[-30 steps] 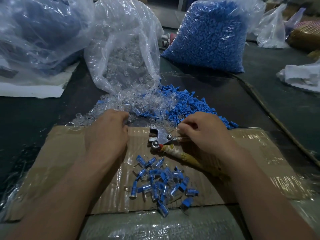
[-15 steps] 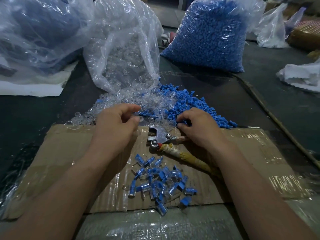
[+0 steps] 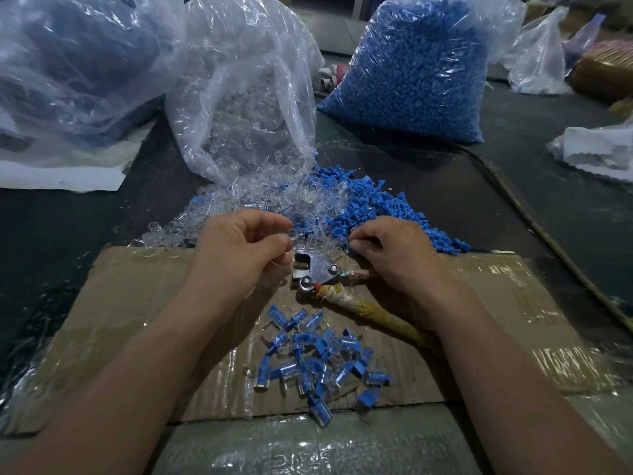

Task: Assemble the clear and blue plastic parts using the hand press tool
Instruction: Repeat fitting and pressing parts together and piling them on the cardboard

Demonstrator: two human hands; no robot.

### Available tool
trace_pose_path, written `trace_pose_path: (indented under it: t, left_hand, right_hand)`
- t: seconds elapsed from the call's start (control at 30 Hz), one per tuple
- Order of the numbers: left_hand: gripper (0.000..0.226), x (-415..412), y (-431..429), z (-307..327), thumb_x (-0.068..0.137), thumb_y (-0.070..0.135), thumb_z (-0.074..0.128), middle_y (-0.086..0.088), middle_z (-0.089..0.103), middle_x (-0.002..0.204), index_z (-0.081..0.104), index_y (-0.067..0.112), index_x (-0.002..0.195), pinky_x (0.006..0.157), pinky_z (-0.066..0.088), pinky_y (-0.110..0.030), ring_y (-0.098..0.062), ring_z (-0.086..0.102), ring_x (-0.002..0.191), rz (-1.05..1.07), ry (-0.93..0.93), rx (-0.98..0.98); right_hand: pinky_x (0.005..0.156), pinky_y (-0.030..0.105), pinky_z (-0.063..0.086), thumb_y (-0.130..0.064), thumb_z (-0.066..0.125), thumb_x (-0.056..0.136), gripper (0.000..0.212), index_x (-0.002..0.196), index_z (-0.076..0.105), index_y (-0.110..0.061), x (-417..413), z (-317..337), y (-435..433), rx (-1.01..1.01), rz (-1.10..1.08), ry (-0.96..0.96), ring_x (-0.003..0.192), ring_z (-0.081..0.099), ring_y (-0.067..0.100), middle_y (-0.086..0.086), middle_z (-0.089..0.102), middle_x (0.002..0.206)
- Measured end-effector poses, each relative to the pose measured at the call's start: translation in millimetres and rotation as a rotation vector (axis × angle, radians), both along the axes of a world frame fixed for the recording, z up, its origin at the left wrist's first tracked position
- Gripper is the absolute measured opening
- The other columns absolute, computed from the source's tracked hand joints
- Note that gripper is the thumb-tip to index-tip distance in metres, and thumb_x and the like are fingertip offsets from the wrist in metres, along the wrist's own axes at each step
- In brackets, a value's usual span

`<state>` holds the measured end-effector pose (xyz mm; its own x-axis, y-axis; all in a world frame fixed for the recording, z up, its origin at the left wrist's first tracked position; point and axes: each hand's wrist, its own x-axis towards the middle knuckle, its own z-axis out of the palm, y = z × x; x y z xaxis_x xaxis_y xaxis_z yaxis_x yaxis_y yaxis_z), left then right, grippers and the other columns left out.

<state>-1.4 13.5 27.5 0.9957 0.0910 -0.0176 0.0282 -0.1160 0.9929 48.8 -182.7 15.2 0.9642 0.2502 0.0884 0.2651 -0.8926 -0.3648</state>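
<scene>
Your left hand [image 3: 239,250] pinched a clear part [image 3: 292,233] mid-frame; right hand [image 3: 394,252] curled into blue parts [image 3: 387,214], hold unclear. Slack pinch cld drop it before the hand press tool [image 3: 317,269].

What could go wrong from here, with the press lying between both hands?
1. The left hand pinches a small clear part next to the hand press tool; it could slip into the clear parts pile.
2. That pile overlaps the blue parts pile where the right hand digs, so a mispick is possible.
3. The finished pieces reach the cardboard edge and may roll off.
</scene>
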Motion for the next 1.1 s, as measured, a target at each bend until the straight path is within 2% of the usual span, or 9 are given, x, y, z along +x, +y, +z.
trace_pose_path:
  t: [0.17,0.33,0.47,0.57,0.67,0.77,0.97,1.1]
  left_hand:
    - [0.021,-1,-1,2,0.082,-0.002,0.060,-0.004,0.068,0.069,0.065,0.018,0.084,0.049,0.047,-0.010,-0.002,0.063,0.054,-0.009,-0.014,0.024]
    - [0.021,-1,-2,2,0.082,-0.002,0.061,-0.003,0.068,0.066,0.065,0.019,0.083,0.051,0.054,-0.019,-0.005,0.064,0.055,-0.010,0.012,0.019]
    - [0.019,0,-2,0,0.082,-0.001,0.062,-0.003,0.069,0.065,0.066,0.018,0.085,0.053,0.054,-0.018,-0.005,0.064,0.056,-0.004,0.018,0.015]
    - [0.019,0,-1,0,0.082,-0.001,0.062,-0.003,0.069,0.067,0.066,0.018,0.085,0.053,0.052,-0.016,-0.005,0.064,0.056,-0.009,0.007,0.023]
    - [0.019,-2,-3,1,0.082,0.000,0.062,-0.003,0.070,0.070,0.065,0.019,0.083,0.055,0.055,-0.018,-0.007,0.065,0.058,-0.016,0.003,0.013]
    - [0.018,-5,-6,1,0.080,0.003,0.064,-0.002,0.070,0.069,0.065,0.020,0.080,0.053,0.054,-0.019,-0.008,0.066,0.057,-0.019,-0.011,0.023]
    - [0.014,-5,-9,3,0.078,0.002,0.065,-0.003,0.069,0.066,0.063,0.016,0.078,0.051,0.054,-0.019,-0.009,0.066,0.055,-0.031,-0.015,0.002]
    - [0.014,-6,-11,2,0.077,0.001,0.065,-0.005,0.069,0.068,0.063,0.015,0.079,0.051,0.053,-0.018,-0.011,0.067,0.056,-0.057,-0.033,-0.003]
  right_hand:
    - [0.085,0.026,0.041,-0.010,0.056,0.088,0.026,0.109,0.066,-0.023,-2,4,-6,0.022,0.007,0.105,0.101,0.053,0.010,-0.006,0.062,0.113]
    - [0.069,0.008,0.036,-0.004,0.060,0.085,0.030,0.109,0.065,-0.021,-2,4,-5,0.097,0.007,0.077,0.081,0.048,-0.002,-0.012,0.057,0.095]
    - [0.069,0.006,0.036,-0.002,0.061,0.084,0.026,0.105,0.067,-0.017,-6,7,-5,0.163,0.000,-0.030,0.083,0.049,0.000,-0.011,0.057,0.092]
    - [0.071,0.001,0.040,-0.001,0.065,0.081,0.027,0.100,0.068,-0.020,-12,13,-2,0.366,-0.016,-0.103,0.076,0.054,-0.007,-0.017,0.057,0.084]
    - [0.069,0.004,0.044,0.000,0.068,0.078,0.032,0.086,0.063,-0.031,-22,21,4,0.614,-0.004,-0.098,0.075,0.059,-0.009,-0.019,0.060,0.080]
    - [0.066,0.007,0.046,-0.003,0.069,0.077,0.032,0.082,0.061,-0.034,-33,24,15,0.732,0.025,-0.051,0.074,0.061,-0.004,-0.014,0.063,0.079]
    - [0.073,0.015,0.051,-0.005,0.069,0.078,0.031,0.083,0.060,-0.034,-45,24,35,0.769,0.135,-0.093,0.079,0.062,0.003,-0.011,0.063,0.085]
    - [0.071,0.011,0.048,0.000,0.067,0.078,0.032,0.080,0.060,-0.032,-46,20,40,0.739,0.145,-0.140,0.079,0.060,0.000,-0.015,0.060,0.082]
